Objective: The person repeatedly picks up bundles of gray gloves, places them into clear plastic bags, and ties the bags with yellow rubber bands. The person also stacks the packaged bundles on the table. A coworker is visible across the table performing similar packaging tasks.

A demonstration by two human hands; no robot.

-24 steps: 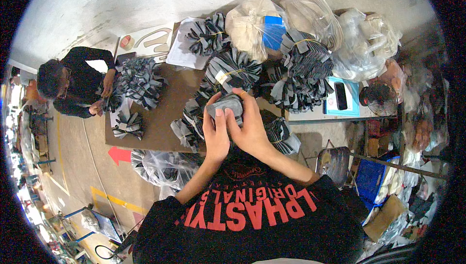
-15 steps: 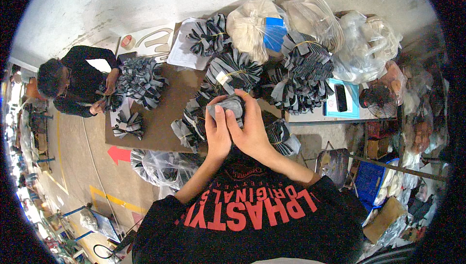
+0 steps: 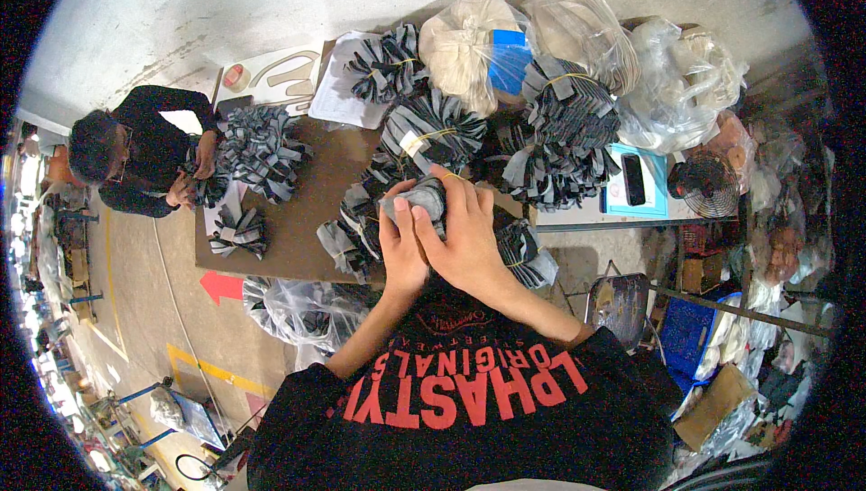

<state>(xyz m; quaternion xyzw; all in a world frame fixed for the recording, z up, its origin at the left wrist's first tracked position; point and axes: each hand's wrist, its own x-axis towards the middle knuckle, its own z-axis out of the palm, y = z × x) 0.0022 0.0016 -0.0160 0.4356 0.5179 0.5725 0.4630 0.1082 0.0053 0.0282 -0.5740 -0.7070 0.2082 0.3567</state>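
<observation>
Close in front of my chest, both hands grip a small stack of grey fabric pieces (image 3: 427,195). My left hand (image 3: 402,243) is wrapped round its left side, thumb on top. On the right side my right hand (image 3: 465,236) closes round it, its thumb beside the left one. The underside of the stack is hidden by my palms. Just beyond lies a fanned bundle of grey and black fabric strips (image 3: 437,130), tied with a yellow band and carrying a white tag (image 3: 413,143). Another tied bundle (image 3: 525,256) rests beside my right wrist.
A co-worker (image 3: 135,152) handles strips at the left end of the brown table (image 3: 316,184), near a loose pile (image 3: 262,152). Plastic bags (image 3: 469,44) line the wall. Right of the bundles are a phone (image 3: 634,180), a fan (image 3: 704,186) and a blue crate (image 3: 690,333).
My right hand has shifted its grip, its fingers turning further over the stack and covering more of its right side. My left hand stays almost in place. The co-worker's hands moved slightly.
</observation>
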